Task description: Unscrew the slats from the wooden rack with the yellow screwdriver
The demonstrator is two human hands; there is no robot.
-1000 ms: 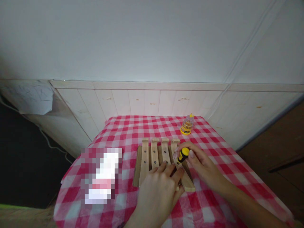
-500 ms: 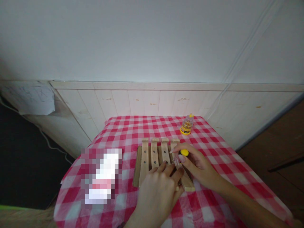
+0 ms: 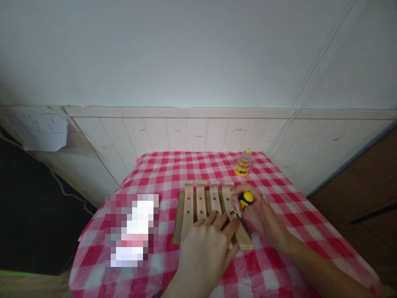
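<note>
A wooden rack of several pale slats with raised end blocks lies on the table. Dark screws sit in the slats, and the rightmost slat is angled outward at its near end. Across the near part of the slats rests my left hand, its fingers stretched out and pressing down, its thumb low near the right slat. My right hand is closed around a screwdriver with a yellow and black handle. The screwdriver's lower end is by the screws of the rightmost slat; its tip is partly hidden by fingers.
A clear, cone-shaped case of bits with a yellow base stands toward the back right. At left lies a blurred-out flat item. A red-and-white checked cloth covers the table, which meets a white panelled wall.
My right hand has turned and shifted slightly right, and the screwdriver handle now leans more to the right. My left hand stays in place on the slats.
</note>
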